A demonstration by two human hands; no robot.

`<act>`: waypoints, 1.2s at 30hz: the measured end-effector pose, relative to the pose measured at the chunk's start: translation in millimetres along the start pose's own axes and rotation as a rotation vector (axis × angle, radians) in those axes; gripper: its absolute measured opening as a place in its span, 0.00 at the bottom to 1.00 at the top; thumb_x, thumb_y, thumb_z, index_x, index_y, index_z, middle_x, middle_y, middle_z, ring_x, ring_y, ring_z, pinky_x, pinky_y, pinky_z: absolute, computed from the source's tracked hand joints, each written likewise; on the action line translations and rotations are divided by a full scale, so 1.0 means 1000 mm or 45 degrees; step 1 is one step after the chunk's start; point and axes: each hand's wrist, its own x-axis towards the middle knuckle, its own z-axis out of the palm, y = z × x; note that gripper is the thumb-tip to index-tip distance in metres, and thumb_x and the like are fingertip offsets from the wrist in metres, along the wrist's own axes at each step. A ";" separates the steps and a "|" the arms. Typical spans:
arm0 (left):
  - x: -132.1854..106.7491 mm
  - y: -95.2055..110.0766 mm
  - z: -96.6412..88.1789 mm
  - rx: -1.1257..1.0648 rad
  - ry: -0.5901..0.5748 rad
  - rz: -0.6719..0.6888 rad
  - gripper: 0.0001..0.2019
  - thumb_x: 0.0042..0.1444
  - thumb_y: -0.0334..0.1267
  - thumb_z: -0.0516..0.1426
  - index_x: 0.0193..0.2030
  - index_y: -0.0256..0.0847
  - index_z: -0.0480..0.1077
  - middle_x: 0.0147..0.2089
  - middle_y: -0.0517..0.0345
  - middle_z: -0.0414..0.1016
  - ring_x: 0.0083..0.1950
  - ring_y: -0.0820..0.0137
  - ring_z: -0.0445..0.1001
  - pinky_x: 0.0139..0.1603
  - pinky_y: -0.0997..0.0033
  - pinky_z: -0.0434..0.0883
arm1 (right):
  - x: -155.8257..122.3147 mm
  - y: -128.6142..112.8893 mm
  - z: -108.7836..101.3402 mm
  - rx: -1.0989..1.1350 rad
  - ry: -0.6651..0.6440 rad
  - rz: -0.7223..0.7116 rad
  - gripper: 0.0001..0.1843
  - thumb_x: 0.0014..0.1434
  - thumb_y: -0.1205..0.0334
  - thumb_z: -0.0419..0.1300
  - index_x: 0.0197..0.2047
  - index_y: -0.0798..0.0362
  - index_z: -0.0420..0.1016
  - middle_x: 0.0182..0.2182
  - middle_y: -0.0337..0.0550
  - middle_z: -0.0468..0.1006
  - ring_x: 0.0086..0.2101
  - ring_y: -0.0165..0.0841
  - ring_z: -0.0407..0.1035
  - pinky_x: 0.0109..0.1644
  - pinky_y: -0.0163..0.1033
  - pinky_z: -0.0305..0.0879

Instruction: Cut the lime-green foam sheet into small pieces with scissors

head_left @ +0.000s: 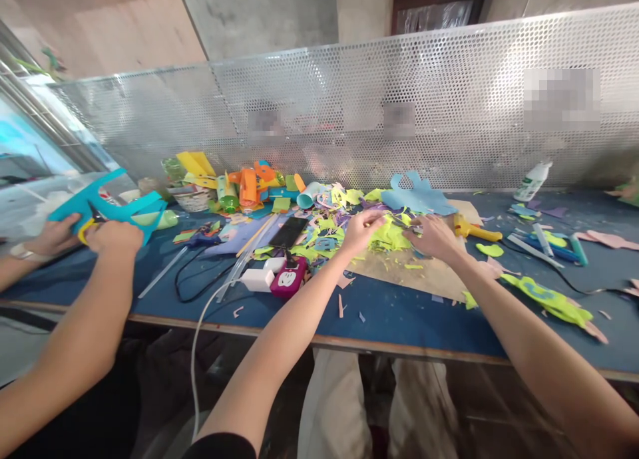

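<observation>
My left hand (363,233) reaches into the left side of a heap of yellow-green paper scraps (389,236), its fingers bent together. On the heap's right side my right hand (433,236) is curled, fingertips down among the scraps. What either hand pinches is too small or hidden to name. Under the heap lies a brown paper sheet (419,276). Behind my right hand stands a light-blue cut-out sheet (419,193). A yellow hot glue gun (476,229) lies just right of my right hand.
At left, a co-worker's hands (114,236) hold turquoise paper and yellow-handled scissors. A magenta power socket (288,278), a white charger (257,280) and a dark phone (289,233) lie left of my hands. A white bottle (533,181) stands by the perforated metal screen (319,113).
</observation>
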 end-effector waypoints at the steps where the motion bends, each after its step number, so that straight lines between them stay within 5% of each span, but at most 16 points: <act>1: 0.000 0.000 0.000 0.021 -0.029 -0.001 0.22 0.55 0.52 0.64 0.50 0.37 0.76 0.47 0.45 0.82 0.49 0.60 0.80 0.47 0.63 0.74 | -0.001 -0.006 0.000 0.148 0.023 -0.051 0.20 0.58 0.46 0.59 0.46 0.51 0.75 0.46 0.54 0.82 0.45 0.46 0.76 0.49 0.46 0.67; 4: -0.002 0.003 0.000 0.042 -0.104 -0.043 0.27 0.53 0.53 0.66 0.54 0.37 0.72 0.41 0.47 0.82 0.43 0.61 0.80 0.41 0.66 0.73 | -0.007 -0.022 -0.001 0.483 0.052 -0.181 0.15 0.61 0.51 0.58 0.46 0.50 0.75 0.38 0.47 0.84 0.34 0.38 0.78 0.40 0.39 0.69; 9: -0.002 0.008 0.000 0.050 -0.132 -0.103 0.26 0.52 0.55 0.65 0.48 0.36 0.73 0.38 0.48 0.81 0.39 0.64 0.79 0.38 0.69 0.71 | -0.015 -0.036 -0.008 0.550 0.080 -0.268 0.10 0.60 0.60 0.57 0.37 0.52 0.79 0.27 0.44 0.83 0.26 0.36 0.74 0.31 0.37 0.65; 16: -0.006 0.009 0.000 0.096 -0.112 -0.071 0.29 0.51 0.56 0.66 0.53 0.38 0.74 0.40 0.46 0.82 0.38 0.61 0.79 0.39 0.64 0.72 | -0.017 -0.039 -0.014 0.635 0.014 -0.173 0.12 0.58 0.52 0.60 0.35 0.51 0.81 0.30 0.46 0.85 0.29 0.39 0.76 0.34 0.40 0.68; 20: -0.006 0.010 -0.001 0.192 -0.118 -0.059 0.26 0.53 0.58 0.63 0.51 0.39 0.77 0.31 0.49 0.79 0.34 0.61 0.78 0.36 0.64 0.72 | -0.017 -0.040 -0.014 0.639 0.008 -0.172 0.09 0.57 0.56 0.62 0.32 0.50 0.82 0.28 0.44 0.84 0.27 0.38 0.75 0.33 0.39 0.66; 24: -0.009 0.012 0.004 0.238 -0.335 0.000 0.25 0.59 0.61 0.56 0.44 0.41 0.79 0.36 0.49 0.80 0.34 0.65 0.76 0.34 0.68 0.69 | -0.016 -0.039 -0.011 0.622 0.033 -0.216 0.10 0.57 0.57 0.61 0.30 0.50 0.82 0.26 0.42 0.83 0.25 0.36 0.73 0.31 0.37 0.64; 28: -0.011 0.010 0.011 0.349 -0.514 0.004 0.28 0.64 0.62 0.48 0.34 0.39 0.76 0.26 0.54 0.72 0.25 0.69 0.67 0.28 0.69 0.62 | -0.014 -0.035 -0.009 0.516 0.034 -0.186 0.12 0.59 0.55 0.60 0.32 0.49 0.84 0.24 0.41 0.83 0.24 0.35 0.71 0.30 0.37 0.61; 36: -0.007 -0.001 0.012 0.484 -0.379 0.230 0.21 0.67 0.54 0.48 0.36 0.42 0.72 0.30 0.53 0.71 0.32 0.64 0.69 0.35 0.67 0.64 | -0.011 -0.029 -0.006 0.483 0.055 -0.173 0.11 0.60 0.54 0.61 0.38 0.46 0.84 0.34 0.42 0.86 0.29 0.37 0.75 0.36 0.38 0.66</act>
